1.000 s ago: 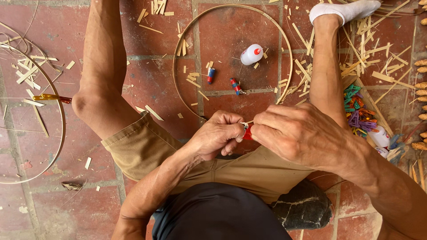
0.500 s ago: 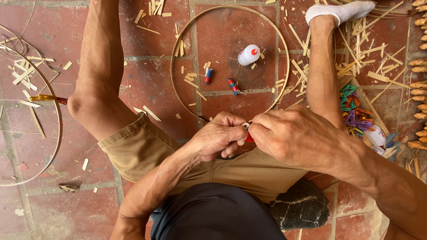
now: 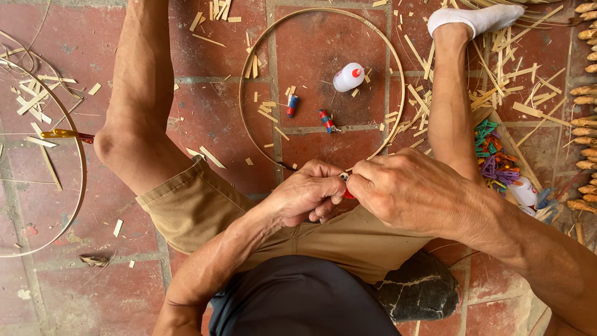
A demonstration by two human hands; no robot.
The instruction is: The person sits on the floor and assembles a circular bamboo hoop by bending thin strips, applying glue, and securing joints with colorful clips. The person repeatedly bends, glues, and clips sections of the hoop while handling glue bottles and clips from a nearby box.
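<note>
Head view, looking down at a person seated on a red brick floor (image 3: 205,118), legs spread. Both hands meet at the near edge of a thin bamboo hoop (image 3: 245,74) lying between the legs. The left hand (image 3: 305,196) is closed, pinching the hoop's rim; the right hand (image 3: 413,190) is closed around a small red tool (image 3: 348,195), mostly hidden, pressed to the same spot. The hoop looks already bent into a full circle, pale and slender; the joint at the hands seems unfinished. Inside the ring lie a white glue bottle (image 3: 348,76) and two small clips (image 3: 292,104). Bamboo shavings (image 3: 497,68) scatter far right; another hoop (image 3: 78,162) rests left.
</note>
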